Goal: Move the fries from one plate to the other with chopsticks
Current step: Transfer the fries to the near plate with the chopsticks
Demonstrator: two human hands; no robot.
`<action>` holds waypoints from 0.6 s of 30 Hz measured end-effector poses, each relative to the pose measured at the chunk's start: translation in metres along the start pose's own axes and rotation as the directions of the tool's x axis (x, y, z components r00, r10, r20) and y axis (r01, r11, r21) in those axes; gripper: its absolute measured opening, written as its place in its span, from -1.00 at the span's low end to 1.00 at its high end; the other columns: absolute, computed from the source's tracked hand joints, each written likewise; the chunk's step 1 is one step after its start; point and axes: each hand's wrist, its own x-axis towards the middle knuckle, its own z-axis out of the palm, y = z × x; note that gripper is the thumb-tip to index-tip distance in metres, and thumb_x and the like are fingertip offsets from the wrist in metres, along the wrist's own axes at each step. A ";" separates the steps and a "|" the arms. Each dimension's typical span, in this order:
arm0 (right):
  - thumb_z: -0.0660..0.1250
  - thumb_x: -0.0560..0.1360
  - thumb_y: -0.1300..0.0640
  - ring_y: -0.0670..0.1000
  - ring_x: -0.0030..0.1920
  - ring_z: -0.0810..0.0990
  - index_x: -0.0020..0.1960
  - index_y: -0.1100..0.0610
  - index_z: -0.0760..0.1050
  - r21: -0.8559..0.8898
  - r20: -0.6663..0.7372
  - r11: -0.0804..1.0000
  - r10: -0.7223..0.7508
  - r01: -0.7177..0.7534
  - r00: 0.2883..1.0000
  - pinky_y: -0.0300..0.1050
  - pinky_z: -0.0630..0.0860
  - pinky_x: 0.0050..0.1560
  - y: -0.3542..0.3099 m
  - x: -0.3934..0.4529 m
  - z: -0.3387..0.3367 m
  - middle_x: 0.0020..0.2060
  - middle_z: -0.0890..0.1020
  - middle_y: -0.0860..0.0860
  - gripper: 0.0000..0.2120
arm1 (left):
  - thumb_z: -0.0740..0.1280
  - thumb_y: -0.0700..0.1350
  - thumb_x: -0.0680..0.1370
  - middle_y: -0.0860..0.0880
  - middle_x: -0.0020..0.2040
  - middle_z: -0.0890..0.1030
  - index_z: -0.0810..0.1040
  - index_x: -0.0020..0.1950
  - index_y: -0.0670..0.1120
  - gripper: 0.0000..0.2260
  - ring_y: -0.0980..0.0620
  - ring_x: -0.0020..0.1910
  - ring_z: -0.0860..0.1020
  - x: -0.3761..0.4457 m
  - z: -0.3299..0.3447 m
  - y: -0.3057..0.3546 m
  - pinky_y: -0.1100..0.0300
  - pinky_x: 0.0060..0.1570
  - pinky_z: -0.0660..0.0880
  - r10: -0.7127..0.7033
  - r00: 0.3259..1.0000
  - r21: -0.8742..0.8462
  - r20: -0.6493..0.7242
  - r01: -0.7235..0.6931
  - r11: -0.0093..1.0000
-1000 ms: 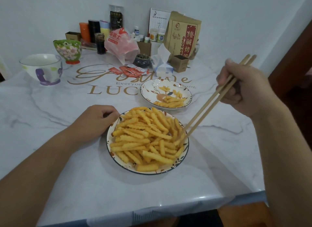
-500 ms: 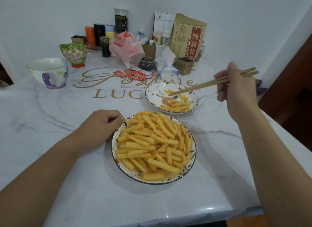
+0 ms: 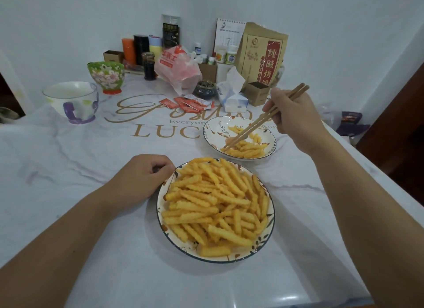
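A near plate [image 3: 269, 233] with a dark rim holds a big heap of crinkle-cut fries [image 3: 213, 204]. Behind it to the right, a far plate [image 3: 213, 130] carries a small pile of fries [image 3: 249, 146]. My right hand [image 3: 293, 115] grips wooden chopsticks [image 3: 259, 122] that slant down to the left, with their tips among the fries at the front left of the far plate. Whether a fry sits between the tips is unclear. My left hand [image 3: 140, 177] rests curled on the table, touching the near plate's left rim.
A white marble-look table [image 3: 91, 165] has its right edge close to my right arm. At the back stand a white mug [image 3: 71, 101], a green floral bowl [image 3: 106, 76], a pink plastic bag [image 3: 177, 66], sauce packets [image 3: 187, 103], a tissue pack [image 3: 231, 94], boxes, jars and a brown paper bag [image 3: 263, 53].
My right hand carried the chopsticks from the near plate's right side over to the far plate, then lowered the tips into its fries. My left hand stayed by the near plate.
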 end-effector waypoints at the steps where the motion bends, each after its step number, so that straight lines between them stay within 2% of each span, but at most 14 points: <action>1: 0.14 0.72 -0.02 -0.10 -0.54 0.35 -0.24 0.19 0.58 0.011 -0.040 1.000 0.028 -0.027 0.999 -0.22 0.30 -0.50 0.001 0.003 0.003 -0.54 0.44 -0.05 -0.52 | 0.32 -0.12 0.68 -0.05 -0.20 0.71 0.71 -0.14 -0.10 -0.75 -0.02 -0.20 0.63 0.000 0.000 0.000 0.34 -0.26 0.45 -0.001 1.000 0.004 0.001 0.001 1.000; 5: 0.09 0.72 -0.16 -0.07 -0.53 0.39 -0.27 0.15 0.55 0.083 -0.173 0.993 0.103 -0.089 0.980 -0.16 0.35 -0.46 0.010 0.008 0.019 -0.50 0.46 0.00 -0.45 | 0.33 -0.11 0.68 0.01 -0.26 0.69 0.70 -0.17 -0.06 -0.73 0.19 -0.34 0.55 -0.001 0.001 0.001 0.37 -0.30 0.43 -0.007 1.000 0.010 -0.013 0.007 1.000; 8: 0.09 0.72 -0.15 -0.06 -0.52 0.39 -0.26 0.16 0.52 0.229 -0.270 0.967 0.172 -0.110 0.948 -0.16 0.34 -0.47 0.011 0.003 0.018 -0.49 0.44 0.01 -0.46 | 0.32 -0.11 0.68 0.00 -0.22 0.71 0.71 -0.16 -0.06 -0.73 0.10 -0.26 0.61 -0.001 0.000 0.001 0.35 -0.27 0.45 -0.012 1.000 0.017 -0.012 0.012 1.000; 10: 0.10 0.72 -0.14 -0.08 -0.55 0.35 -0.27 0.18 0.50 0.374 -0.312 0.921 0.234 -0.108 0.921 -0.18 0.27 -0.50 0.005 -0.002 0.005 -0.54 0.41 -0.03 -0.46 | 0.32 -0.11 0.69 0.02 -0.22 0.71 0.71 -0.16 -0.06 -0.73 0.13 -0.27 0.61 -0.001 0.000 0.002 0.39 -0.28 0.45 -0.009 1.000 0.026 -0.016 0.009 1.000; 14: 0.14 0.72 -0.07 -0.05 -0.54 0.25 -0.30 0.19 0.47 0.563 -0.296 0.824 0.268 -0.059 0.917 -0.16 0.11 -0.43 -0.003 -0.029 -0.036 -0.53 0.36 0.01 -0.48 | 0.32 -0.11 0.68 0.09 -0.26 0.70 0.70 -0.18 -0.03 -0.72 0.24 -0.33 0.57 -0.002 -0.002 0.005 0.42 -0.32 0.43 -0.006 1.000 0.066 -0.019 0.007 0.998; 18: 0.19 0.70 -0.01 0.00 -0.53 0.15 -0.36 0.16 0.45 0.537 -0.251 0.839 0.254 -0.084 0.934 -0.16 0.06 -0.44 0.000 -0.066 -0.066 -0.54 0.30 0.04 -0.51 | 0.32 -0.11 0.68 0.15 -0.32 0.67 0.69 -0.20 -0.03 -0.72 0.26 -0.38 0.54 -0.003 -0.001 0.008 0.27 -0.30 0.39 -0.013 1.000 0.092 -0.023 0.015 0.996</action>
